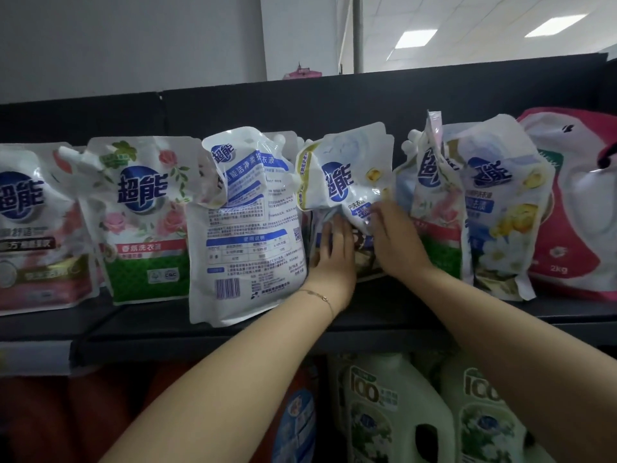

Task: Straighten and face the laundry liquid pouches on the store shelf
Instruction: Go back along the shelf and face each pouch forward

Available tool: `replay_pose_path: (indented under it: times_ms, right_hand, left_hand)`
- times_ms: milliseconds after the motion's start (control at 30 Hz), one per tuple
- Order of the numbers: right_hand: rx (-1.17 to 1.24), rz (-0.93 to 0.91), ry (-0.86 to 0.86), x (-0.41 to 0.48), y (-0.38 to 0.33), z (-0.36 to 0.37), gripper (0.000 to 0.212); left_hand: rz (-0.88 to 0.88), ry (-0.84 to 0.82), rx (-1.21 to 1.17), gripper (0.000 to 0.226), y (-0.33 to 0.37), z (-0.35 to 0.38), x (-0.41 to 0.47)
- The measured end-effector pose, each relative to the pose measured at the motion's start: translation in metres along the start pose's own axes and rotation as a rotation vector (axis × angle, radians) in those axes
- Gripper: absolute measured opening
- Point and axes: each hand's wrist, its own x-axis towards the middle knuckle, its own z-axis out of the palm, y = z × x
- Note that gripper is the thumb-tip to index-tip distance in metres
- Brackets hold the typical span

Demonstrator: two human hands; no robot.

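A row of laundry liquid pouches stands on a black shelf. In the middle, a white and blue pouch with yellow lemons is crumpled and slumped forward. My left hand lies flat against its lower left side, fingers straight. On its lower right side rests my right hand, fingers stretched toward the fold. Left of it a white pouch shows its back with a barcode, its top bent over. A rose pouch with a green base faces front. To the right, one pouch stands edge-on.
A pink pouch stands at the far left. At the right are a lemon pouch and a large pink 2 kg bag. Pale green detergent bottles fill the shelf below. The black back panel rises behind the row.
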Motion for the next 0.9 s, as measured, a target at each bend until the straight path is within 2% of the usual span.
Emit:
replay_pose_path:
  times_ms: [67, 133, 200, 267, 367, 467, 600, 700, 767, 833, 900]
  right_hand:
    - [0.082, 0.172, 0.058, 0.017, 0.003, 0.006, 0.044]
    - [0.125, 0.321, 0.036, 0.032, 0.007, 0.016, 0.067]
    - [0.148, 0.438, -0.002, 0.043, 0.006, 0.025, 0.076]
    - [0.093, 0.476, -0.007, 0.046, 0.007, 0.031, 0.079]
    - [0.004, 0.359, 0.083, 0.033, 0.006, 0.032, 0.068]
    - [-0.043, 0.371, 0.134, 0.019, -0.003, 0.031, 0.059]
    - [-0.02, 0.369, 0.238, 0.012, -0.009, 0.03, 0.077]
    - [0.033, 0.324, 0.239, 0.007, -0.003, 0.024, 0.077]
    - [-0.067, 0.274, 0.2, 0.006, -0.002, 0.019, 0.072]
    - [-0.277, 0.197, 0.216, 0.008, -0.006, 0.014, 0.058]
    - [-0.377, -0.002, 0.235, 0.011, -0.017, 0.013, 0.042]
  left_hand:
    - [-0.022, -0.015, 0.033, 0.083, 0.0, 0.002, 0.002]
    - [-0.025, -0.042, 0.035, 0.085, 0.002, 0.002, 0.003]
    - [-0.024, -0.046, 0.035, 0.084, 0.003, 0.001, 0.002]
    - [-0.002, -0.028, 0.066, 0.083, 0.003, 0.002, 0.002]
    - [0.009, 0.004, 0.071, 0.078, 0.003, 0.011, 0.002]
    - [0.013, -0.056, -0.018, 0.078, 0.0, 0.01, 0.003]
    - [-0.02, -0.021, -0.206, 0.074, 0.0, -0.001, -0.005]
    - [-0.104, -0.008, -0.38, 0.075, 0.002, -0.015, -0.016]
    - [-0.107, 0.018, -0.41, 0.08, 0.0, -0.021, -0.022]
    - [-0.102, 0.05, -0.465, 0.086, -0.003, -0.021, -0.023]
    - [-0.075, 0.058, -0.403, 0.084, -0.005, -0.019, -0.022]
